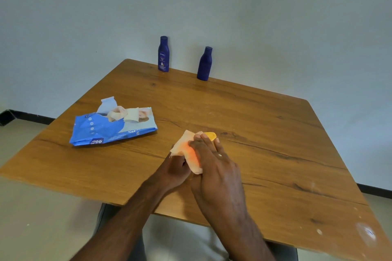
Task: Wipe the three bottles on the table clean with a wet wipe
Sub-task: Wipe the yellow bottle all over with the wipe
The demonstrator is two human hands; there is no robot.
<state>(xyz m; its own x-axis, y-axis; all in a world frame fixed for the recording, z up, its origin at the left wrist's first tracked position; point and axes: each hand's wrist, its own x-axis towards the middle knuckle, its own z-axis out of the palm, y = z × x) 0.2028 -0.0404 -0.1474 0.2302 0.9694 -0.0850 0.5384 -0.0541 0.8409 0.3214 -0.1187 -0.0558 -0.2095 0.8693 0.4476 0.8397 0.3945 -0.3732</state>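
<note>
An orange bottle lies near the middle of the wooden table, mostly wrapped in a pale wet wipe; only its yellow-orange end shows. My right hand grips the bottle from above, fingers curled over it. My left hand holds the wipe against the bottle's left side. Two dark blue bottles stand upright at the far edge: one with a Nivea label and one turned label-away to its right.
A blue pack of wet wipes lies on the left part of the table, flap open with a wipe sticking out. The wall stands right behind the far edge. My legs show under the near edge.
</note>
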